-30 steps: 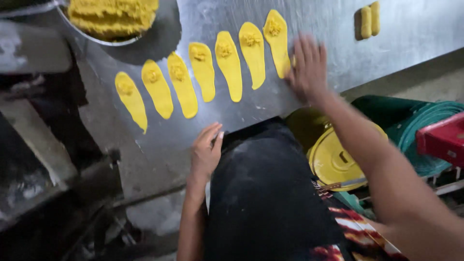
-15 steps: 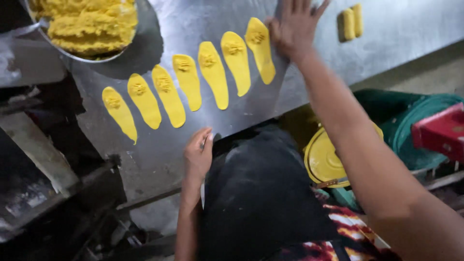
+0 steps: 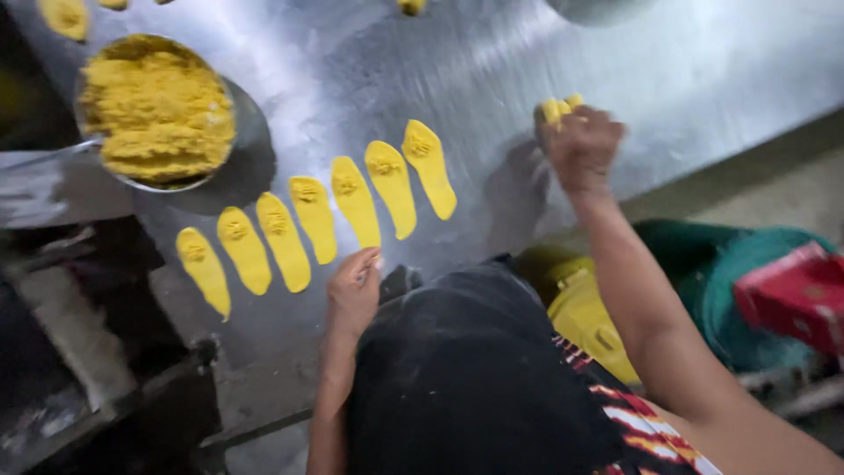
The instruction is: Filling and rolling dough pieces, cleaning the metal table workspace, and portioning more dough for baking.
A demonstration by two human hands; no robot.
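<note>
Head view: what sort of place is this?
Probably a food-preparation workspace. A metal worktop carries a row of flattened yellow dough ovals and a metal bowl of crumbly yellow filling. The right hand grips yellow dough pieces.

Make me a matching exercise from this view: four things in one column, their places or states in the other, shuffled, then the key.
1. right hand
2. left hand
3. metal bowl
4. flattened dough strips

a. laid in a slanted row on the metal table
b. resting at the table's near edge
c. heaped with yellow crumbly filling
d. closed around small yellow dough pieces

Pairs: 1-d, 2-b, 3-c, 4-a
</note>
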